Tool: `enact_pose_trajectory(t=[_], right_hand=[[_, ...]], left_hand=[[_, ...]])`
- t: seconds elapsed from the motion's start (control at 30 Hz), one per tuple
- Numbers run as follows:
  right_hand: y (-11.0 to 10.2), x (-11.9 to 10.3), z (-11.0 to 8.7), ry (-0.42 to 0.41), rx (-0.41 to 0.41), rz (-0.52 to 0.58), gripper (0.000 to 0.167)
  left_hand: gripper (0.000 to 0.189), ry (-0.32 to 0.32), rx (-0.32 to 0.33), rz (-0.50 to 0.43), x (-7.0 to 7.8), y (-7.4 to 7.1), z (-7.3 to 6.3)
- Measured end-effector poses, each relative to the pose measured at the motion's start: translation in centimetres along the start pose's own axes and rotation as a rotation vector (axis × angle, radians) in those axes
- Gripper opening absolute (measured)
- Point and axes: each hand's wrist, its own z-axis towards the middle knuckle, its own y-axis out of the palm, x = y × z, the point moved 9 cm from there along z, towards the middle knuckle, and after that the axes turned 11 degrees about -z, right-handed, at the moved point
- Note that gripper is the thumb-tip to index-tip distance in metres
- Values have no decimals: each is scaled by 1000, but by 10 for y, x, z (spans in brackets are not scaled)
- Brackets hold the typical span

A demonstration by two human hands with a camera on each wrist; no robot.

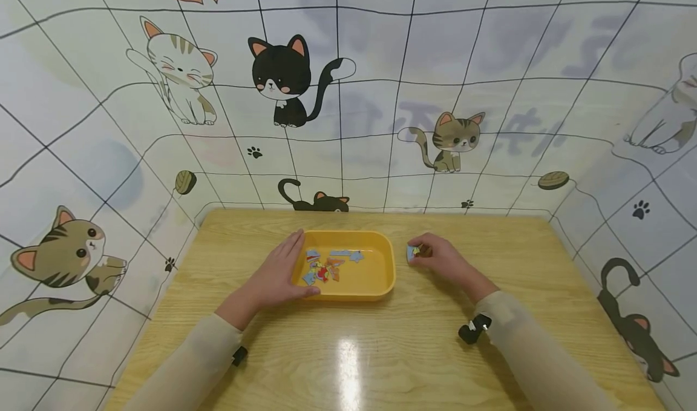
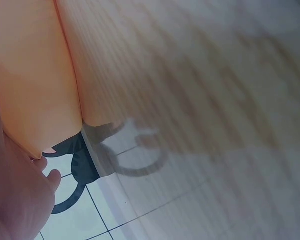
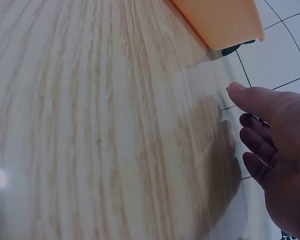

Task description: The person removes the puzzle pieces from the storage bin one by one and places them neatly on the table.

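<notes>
A yellow tray (image 1: 370, 278) sits on the wooden table, with several small colourful puzzle pieces (image 1: 322, 272) lying in its left half and along its back. My left hand (image 1: 276, 275) rests against the tray's left side, fingers stretched along the side and thumb at the front rim. To the right of the tray, my right hand (image 1: 443, 258) pinches a blue and yellow puzzle piece (image 1: 411, 253) between thumb and fingers, low over the table. In the right wrist view the hand (image 3: 275, 135) mostly hides that piece.
The wooden table (image 1: 305, 356) meets a white wall (image 1: 376, 175) with cartoon cats at the back and both sides. Black wrist devices (image 1: 475, 328) sit at the sleeves.
</notes>
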Motion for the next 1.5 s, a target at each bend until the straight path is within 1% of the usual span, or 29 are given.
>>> enact_pose_trajectory(t=[0.1,0.2,0.33,0.6,0.87,1.13,1.5], right_hand=[[2,-2,1,-6,-12,-18,42],[4,-3,2,9,-27,-35,43],[5,-3,2,39,-42,-42,43],[5,-2,5,49,-67,-68,41],[7,3,7,91,-110,-47,42],[7,1,7,85,-116,-67,39],[6,1,6,73,-127,-23,40]], left_hand=[[138,10,9,-1,1,-1,0],[137,19,15,-7,2,-1,0],[137,15,9,-7,1,0,1],[137,18,10,-3,1,-2,2],[137,4,1,-12,3,-3,1],[136,-5,-1,-18,5,-3,1],[137,-1,-3,-10,2,-1,0]])
